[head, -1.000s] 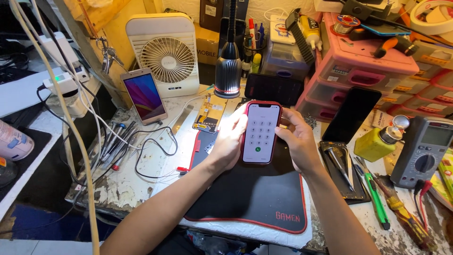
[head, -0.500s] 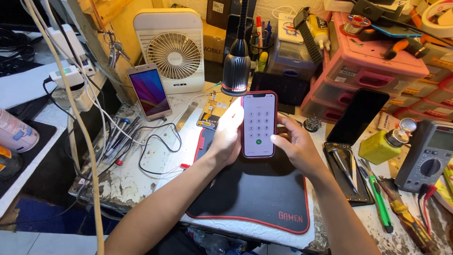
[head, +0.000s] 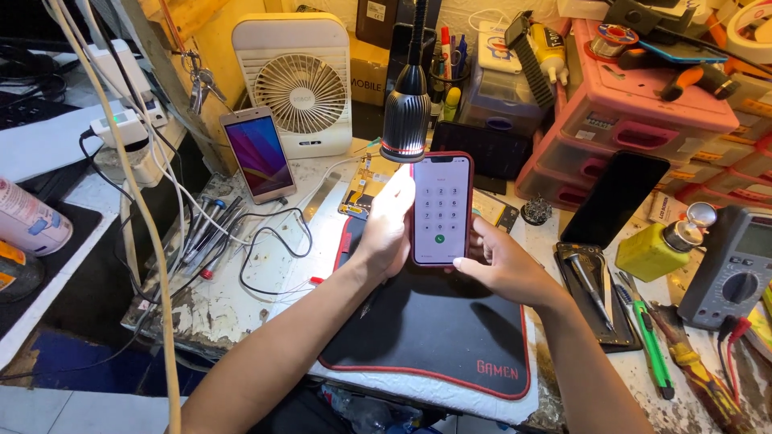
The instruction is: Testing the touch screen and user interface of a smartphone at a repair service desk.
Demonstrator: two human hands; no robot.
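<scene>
A smartphone in a red case [head: 441,209] is held upright over a black mat [head: 438,337], its lit screen showing a number keypad. My left hand [head: 386,225] grips its left edge, brightly lit by the lamp. My right hand [head: 503,265] supports the phone's right side and back, thumb near the lower right edge. A black gooseneck lamp [head: 406,112] hangs just above the phone.
A second lit phone [head: 257,153] leans by a white desk fan [head: 301,88]. Screwdrivers and cables [head: 217,233] lie at the left. At the right sit a dark phone [head: 615,197], pink drawers [head: 643,120], yellow bottle [head: 659,245], multimeter [head: 736,265] and green cutter [head: 647,337].
Both hands with the phone sit slightly lower in view and tilted a little more upright; the camera has moved closer and shifted. The grip is unchanged.
</scene>
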